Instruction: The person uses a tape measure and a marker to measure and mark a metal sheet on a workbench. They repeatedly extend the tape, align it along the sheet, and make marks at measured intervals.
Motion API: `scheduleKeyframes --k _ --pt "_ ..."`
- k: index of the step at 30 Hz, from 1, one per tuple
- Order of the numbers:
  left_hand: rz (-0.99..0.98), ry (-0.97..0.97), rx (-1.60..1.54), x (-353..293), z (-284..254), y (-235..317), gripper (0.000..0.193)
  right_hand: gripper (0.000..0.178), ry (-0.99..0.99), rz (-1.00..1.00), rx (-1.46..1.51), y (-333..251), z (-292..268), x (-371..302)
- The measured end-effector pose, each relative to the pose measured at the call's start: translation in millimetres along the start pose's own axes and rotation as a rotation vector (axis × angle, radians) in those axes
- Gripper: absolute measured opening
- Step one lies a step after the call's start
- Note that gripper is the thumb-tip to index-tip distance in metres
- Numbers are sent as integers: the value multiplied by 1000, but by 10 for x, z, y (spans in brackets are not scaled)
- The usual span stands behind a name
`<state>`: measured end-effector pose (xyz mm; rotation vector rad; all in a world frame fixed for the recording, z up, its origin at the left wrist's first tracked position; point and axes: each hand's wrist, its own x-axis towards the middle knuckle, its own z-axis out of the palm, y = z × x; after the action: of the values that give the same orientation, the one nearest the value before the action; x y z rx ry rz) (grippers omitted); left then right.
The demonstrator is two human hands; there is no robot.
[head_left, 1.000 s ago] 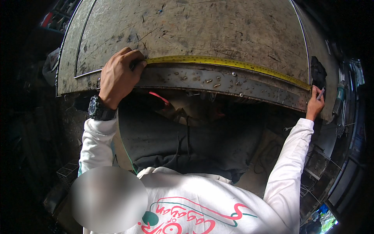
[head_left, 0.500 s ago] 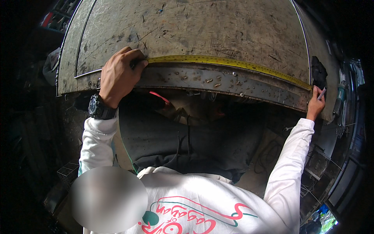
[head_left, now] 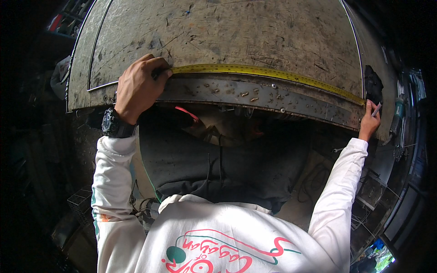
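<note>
A yellow tape measure (head_left: 255, 70) is stretched across the near side of the worktable, its blade running beside a thin metal rod frame (head_left: 102, 86). My left hand (head_left: 139, 86), with a black watch on the wrist, is closed on the blade's left end; something dark shows between thumb and fingers, mostly hidden. At the blade's right end, by the table's corner, my right hand (head_left: 369, 120) has its fingers closed around a short, pale, pencil-like stick (head_left: 377, 109). Its fingertips touch the tape's end or lie just beside it; I cannot tell which.
A flat steel strip (head_left: 205, 91), spotted with weld marks, lines the worn wooden tabletop's (head_left: 218, 32) near edge. Beyond my right hand lie a black cloth-like thing (head_left: 373, 84) and a teal power tool (head_left: 399, 111). A wire basket (head_left: 81, 200) stands low at left.
My left forearm and wrist have shifted very slightly left. Both hands stay at the tape's two ends, and the tape lies practically as before.
</note>
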<state>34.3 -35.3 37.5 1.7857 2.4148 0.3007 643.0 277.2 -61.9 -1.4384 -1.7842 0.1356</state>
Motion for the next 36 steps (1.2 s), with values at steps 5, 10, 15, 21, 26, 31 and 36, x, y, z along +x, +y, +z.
scheduleKeyframes --k 5,10,15,21,26,31,36 --pt "-22 -28 -14 10 -12 27 17 29 9 -9 -29 -67 -13 -26" --pt "-3 0 -21 1 14 -14 17 28 2 -12 -28 -54 -8 -18" --pt "-5 12 -31 -6 -1 20 16 28 -16 72 19 -57 -13 -12" --pt "5 16 -23 -8 19 -8 16 28 -12 65 -2 -76 -11 -13" --pt "-8 6 -9 -5 22 -22 17 28 -17 69 6 -78 -3 -16" --pt "-36 -25 -2 6 -14 7 17 27 8 21 -7 -109 20 -21" --pt "-33 -44 -7 16 -31 53 18 29 3 62 -2 -78 3 -23"
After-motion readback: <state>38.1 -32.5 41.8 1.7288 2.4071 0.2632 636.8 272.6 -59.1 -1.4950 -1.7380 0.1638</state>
